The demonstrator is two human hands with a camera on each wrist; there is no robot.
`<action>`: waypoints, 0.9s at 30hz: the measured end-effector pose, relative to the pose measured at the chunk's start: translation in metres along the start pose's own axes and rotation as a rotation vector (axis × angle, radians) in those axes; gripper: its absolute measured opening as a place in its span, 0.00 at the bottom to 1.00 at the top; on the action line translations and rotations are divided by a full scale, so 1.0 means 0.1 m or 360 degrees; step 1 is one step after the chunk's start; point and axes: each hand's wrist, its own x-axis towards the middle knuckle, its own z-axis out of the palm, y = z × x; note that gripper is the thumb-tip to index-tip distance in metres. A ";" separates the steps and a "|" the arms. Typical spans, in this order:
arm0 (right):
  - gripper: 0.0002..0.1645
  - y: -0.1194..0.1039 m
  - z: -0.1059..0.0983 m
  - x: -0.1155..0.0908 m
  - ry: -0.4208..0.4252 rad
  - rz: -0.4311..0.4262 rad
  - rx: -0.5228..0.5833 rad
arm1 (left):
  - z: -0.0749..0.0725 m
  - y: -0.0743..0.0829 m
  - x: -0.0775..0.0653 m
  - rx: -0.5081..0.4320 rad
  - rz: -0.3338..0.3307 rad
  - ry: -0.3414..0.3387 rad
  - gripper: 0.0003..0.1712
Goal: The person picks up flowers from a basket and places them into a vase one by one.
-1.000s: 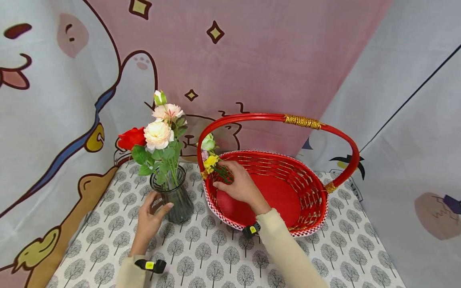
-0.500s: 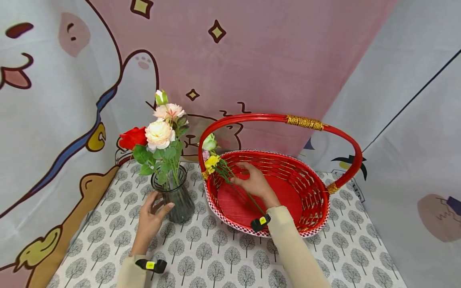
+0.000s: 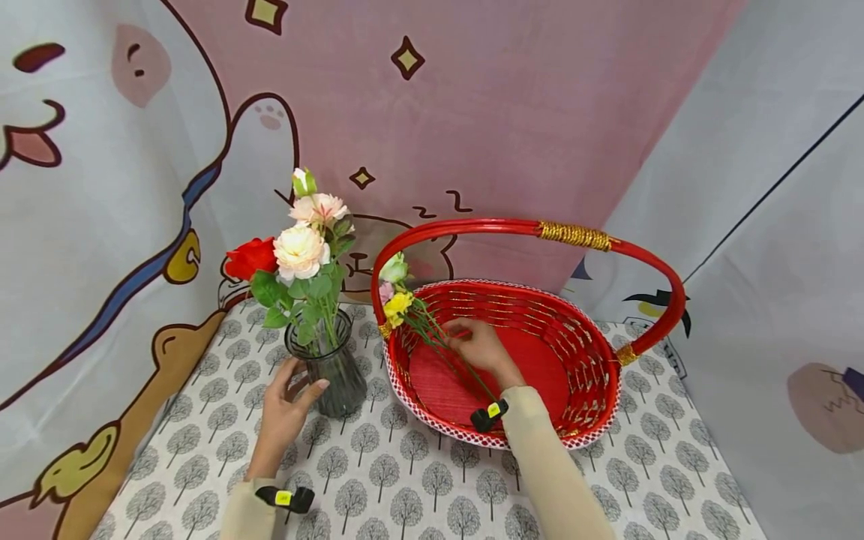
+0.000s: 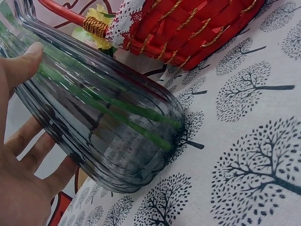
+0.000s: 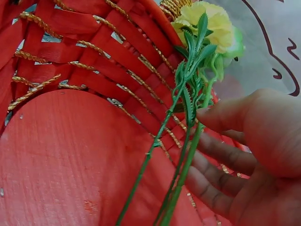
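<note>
While the left hand (image 3: 286, 409) is staying curved widely around the glass vase (image 3: 337, 386) as before, the right hand (image 3: 482, 349) is now resting farther right, along the green stems (image 5: 184, 172), instead of beside the yellow flower (image 3: 398, 306) as a second ago; its thumb tip is touching a stem, but whether it is pinching, I cannot tell. The yellow flower is lying at the left end of the red basket (image 3: 533, 367), whose handle (image 3: 472, 226) is arching above and partly hiding a pale green bloom (image 3: 395, 268). The vase, carrying a red rose (image 3: 251, 259), is standing between left hand and basket on the tree-print counter (image 3: 405, 480).
</note>
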 end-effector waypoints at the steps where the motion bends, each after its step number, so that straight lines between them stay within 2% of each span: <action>1: 0.18 0.02 0.00 0.01 0.0006 -0.0008 0.0000 | 0.00 0.01 0.00 0.0002 -0.0001 -0.0002 0.33; 10: 0.13 0.09 0.03 0.04 0.0030 -0.0045 0.0026 | 0.00 0.02 -0.01 0.0000 -0.0027 0.0004 0.35; 15: 0.13 0.10 0.03 0.04 0.0018 -0.0053 0.0008 | -0.01 0.00 -0.01 -0.0017 -0.0016 0.0011 0.35; 22: 0.14 0.07 0.01 0.03 0.0042 -0.0134 -0.0043 | 0.00 0.01 -0.01 -0.0017 -0.0011 0.0019 0.35; 27: 0.16 0.05 -0.01 0.01 0.0069 -0.0158 0.0007 | 0.00 0.01 -0.01 -0.0012 -0.0020 0.0026 0.35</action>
